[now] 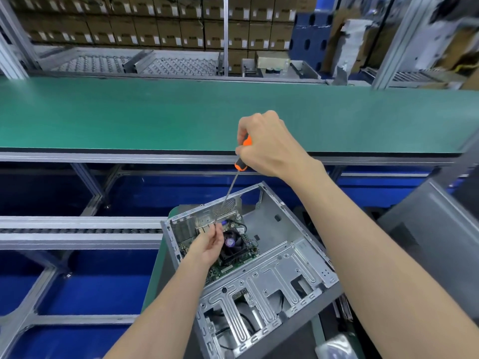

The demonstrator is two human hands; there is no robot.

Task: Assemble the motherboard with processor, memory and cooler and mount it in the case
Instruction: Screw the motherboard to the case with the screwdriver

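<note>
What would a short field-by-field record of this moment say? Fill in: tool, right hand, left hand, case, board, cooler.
tool: screwdriver, orange and black handle, shaft slanting down into the case
right hand: grips the handle
left hand: pinches the shaft near its tip
case: open, lying on its side
board: inside the case
cooler: sits on the board, fan up

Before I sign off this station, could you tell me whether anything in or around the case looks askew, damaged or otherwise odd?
Nothing stands out. The case lies open, the motherboard flat inside under the cooler. The right hand grips the screwdriver; the left hand pinches its shaft near the tip.
</note>
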